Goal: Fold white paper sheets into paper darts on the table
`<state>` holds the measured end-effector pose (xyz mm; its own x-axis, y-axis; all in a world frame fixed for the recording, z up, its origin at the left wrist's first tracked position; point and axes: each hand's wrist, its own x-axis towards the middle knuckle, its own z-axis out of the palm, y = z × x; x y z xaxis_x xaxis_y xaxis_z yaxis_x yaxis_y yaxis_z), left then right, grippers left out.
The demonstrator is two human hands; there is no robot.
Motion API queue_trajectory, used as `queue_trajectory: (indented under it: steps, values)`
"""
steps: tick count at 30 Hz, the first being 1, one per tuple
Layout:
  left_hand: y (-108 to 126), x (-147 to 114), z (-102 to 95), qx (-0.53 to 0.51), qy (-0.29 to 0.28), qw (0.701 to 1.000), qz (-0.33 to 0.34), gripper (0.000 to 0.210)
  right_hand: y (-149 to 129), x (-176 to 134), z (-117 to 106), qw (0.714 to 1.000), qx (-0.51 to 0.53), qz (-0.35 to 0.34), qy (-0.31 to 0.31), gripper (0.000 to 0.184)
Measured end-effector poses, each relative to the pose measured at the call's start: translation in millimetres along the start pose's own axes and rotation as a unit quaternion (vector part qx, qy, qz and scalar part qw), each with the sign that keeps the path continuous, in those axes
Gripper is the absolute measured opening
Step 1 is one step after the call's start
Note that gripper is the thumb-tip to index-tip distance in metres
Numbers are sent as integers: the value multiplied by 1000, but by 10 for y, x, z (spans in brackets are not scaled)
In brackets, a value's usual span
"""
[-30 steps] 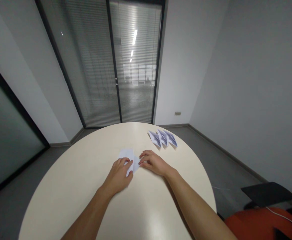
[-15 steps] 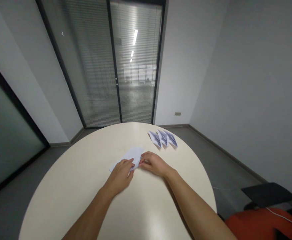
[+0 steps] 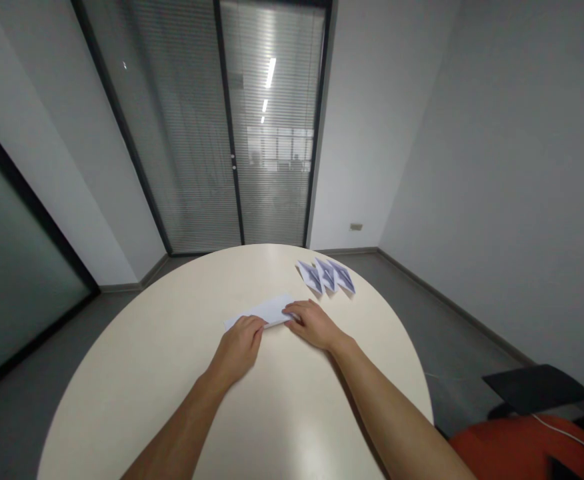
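A white sheet of paper (image 3: 273, 311) lies on the round table, with a folded strip along its near edge. My left hand (image 3: 241, 348) is closed on the paper's near left part, thumb and fingers pinching the edge. At the near right part, my right hand (image 3: 312, 323) grips the same edge between thumb and fingers. Parts of the paper are hidden under both hands. Beyond my right hand lie three folded paper pieces (image 3: 326, 275) in a row, white and bluish with pointed corners.
The round cream table (image 3: 137, 393) has its far edge near a glass door with blinds (image 3: 277, 187). To the lower right stand a red chair seat (image 3: 517, 450) and a black flat chair part (image 3: 537, 389), with a thin white cable (image 3: 567, 433) over the seat.
The near edge of the paper has been folded over, and the sheet now looks narrower. My hands have moved slightly apart along that edge.
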<state>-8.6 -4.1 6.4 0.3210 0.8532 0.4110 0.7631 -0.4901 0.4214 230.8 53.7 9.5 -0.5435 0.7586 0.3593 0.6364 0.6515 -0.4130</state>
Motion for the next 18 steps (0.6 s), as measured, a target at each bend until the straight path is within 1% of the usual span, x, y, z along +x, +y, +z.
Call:
queue_trajectory:
  steps: [4,7,9,14,18]
  values:
    - [-47,4,33,-12,30,999,-14,27,10,17,-29,1000,1,-11,18,27]
    - [-51,19,36,-27,55,997,-36,29,-3,34,-65,1000,-3,-2,18,24]
    - [-49,30,29,-40,75,995,-55,31,-11,42,-84,1000,1,19,18,22]
    - [-74,38,7,-61,124,984,-115,29,-13,42,-99,992,40,115,44,19]
    - [-129,29,2,-37,139,976,-161,24,-19,38,-99,986,51,145,68,22]
